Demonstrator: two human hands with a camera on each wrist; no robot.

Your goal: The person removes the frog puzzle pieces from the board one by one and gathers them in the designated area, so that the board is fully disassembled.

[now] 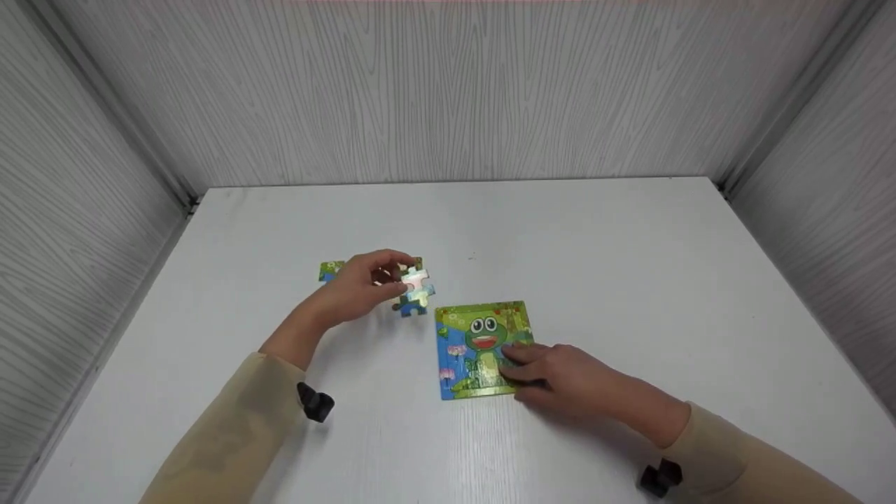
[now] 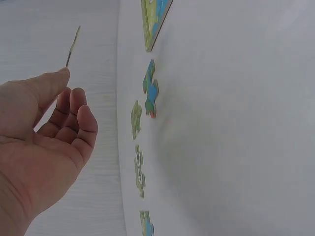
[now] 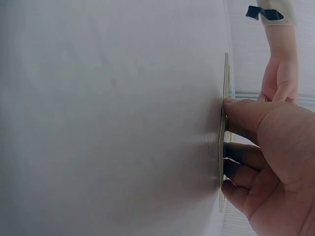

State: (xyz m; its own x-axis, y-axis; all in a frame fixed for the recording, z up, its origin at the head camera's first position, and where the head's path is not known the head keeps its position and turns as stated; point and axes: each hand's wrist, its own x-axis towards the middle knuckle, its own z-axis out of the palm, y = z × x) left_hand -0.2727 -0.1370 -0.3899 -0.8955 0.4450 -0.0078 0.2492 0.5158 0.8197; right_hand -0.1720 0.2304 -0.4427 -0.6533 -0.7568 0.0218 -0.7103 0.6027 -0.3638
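My left hand [image 1: 353, 287] pinches a jigsaw piece [image 1: 417, 288] between thumb and fingers, its face shiny with glare. In the left wrist view this jigsaw piece [image 2: 74, 44] stands edge-on above the thumb tip. Beneath it on the table lie other loose pieces: a blue and green piece [image 2: 151, 91], a green piece [image 2: 136, 119] and a piece with eyes [image 2: 139, 172]. The frog puzzle board [image 1: 456, 332] lies to the right of them. My right hand [image 1: 581, 381] rests its fingertips on the board's right side, with the thumb at the near right edge.
Another loose piece [image 1: 329, 270] lies left of the left hand, partly covered by it. The white table [image 1: 630, 280] is bounded by a back wall [image 1: 448, 91] and side walls. Each sleeve carries a black clip-like device [image 1: 315, 402] near the wrist.
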